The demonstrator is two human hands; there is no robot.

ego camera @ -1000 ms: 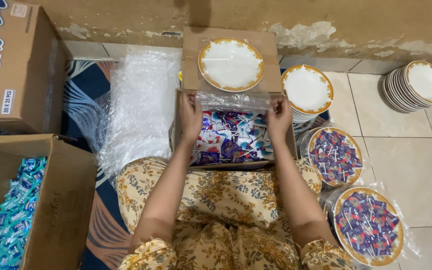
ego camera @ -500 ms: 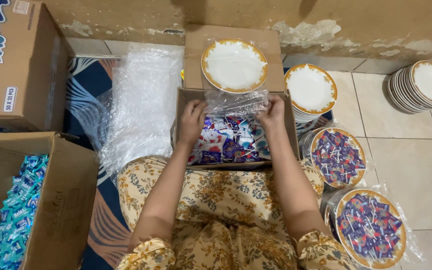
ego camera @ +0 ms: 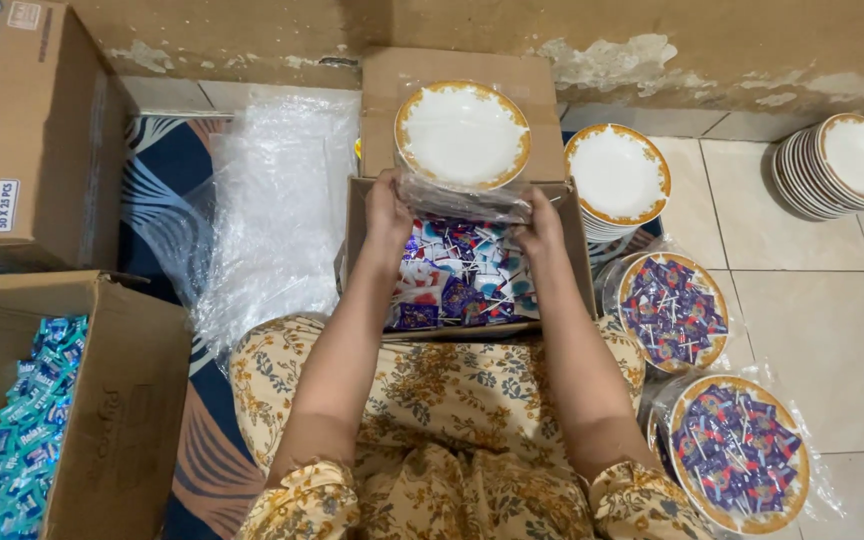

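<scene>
My left hand (ego camera: 388, 212) and my right hand (ego camera: 540, 222) each grip an end of a clear plastic bag (ego camera: 462, 203), stretched between them over an open cardboard box (ego camera: 580, 250) full of small wrapped sweets (ego camera: 457, 275) in blue, purple and white. A white plate with a gold rim (ego camera: 462, 134) rests on the box's raised back flap, just beyond the bag. The box sits on the floor in front of my lap.
Right of the box stand a stack of gold-rimmed plates (ego camera: 618, 176), two bagged plates of sweets (ego camera: 672, 308) (ego camera: 738, 452), and another plate stack (ego camera: 844, 162). Left lie crumpled plastic bags (ego camera: 272, 210), a closed carton (ego camera: 22, 130) and an open carton of blue sachets (ego camera: 22, 425).
Both hands have moved slightly away from me and drawn closer together, pulling the plastic bag toward the plate on the back flap.
</scene>
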